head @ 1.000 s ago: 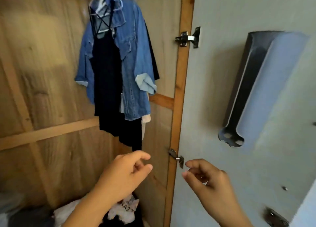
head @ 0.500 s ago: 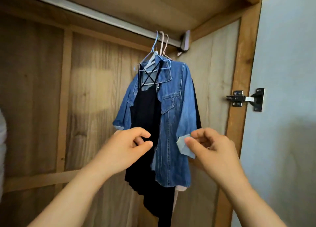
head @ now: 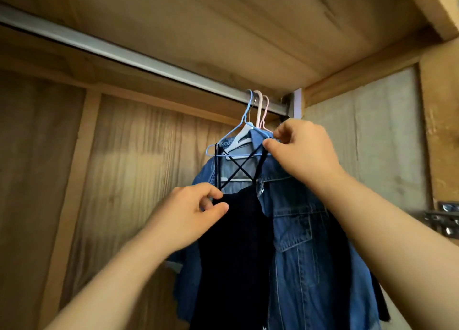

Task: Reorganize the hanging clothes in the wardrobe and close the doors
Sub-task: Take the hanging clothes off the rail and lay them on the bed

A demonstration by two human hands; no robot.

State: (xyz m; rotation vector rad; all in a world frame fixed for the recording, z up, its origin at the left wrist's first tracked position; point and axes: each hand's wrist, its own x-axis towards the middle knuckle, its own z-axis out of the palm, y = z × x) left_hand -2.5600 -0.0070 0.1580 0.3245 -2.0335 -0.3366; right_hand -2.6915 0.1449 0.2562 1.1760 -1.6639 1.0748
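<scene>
Since half a second ago both my hands came up from waist-ish height, so now my left hand (head: pixel 196 215) pinches the black dress (head: pixel 236 255) top edge and my right hand (head: pixel 301 148) pinches the blue hanger (head: pixel 224 141) shoulder, clothes bunched at the rail (head: pixel 129 56) right end.

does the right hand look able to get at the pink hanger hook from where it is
Probably yes. The right hand is already pinching the blue hanger just below the rail, and the pink hook hangs a little above its fingers with nothing in between.
</scene>
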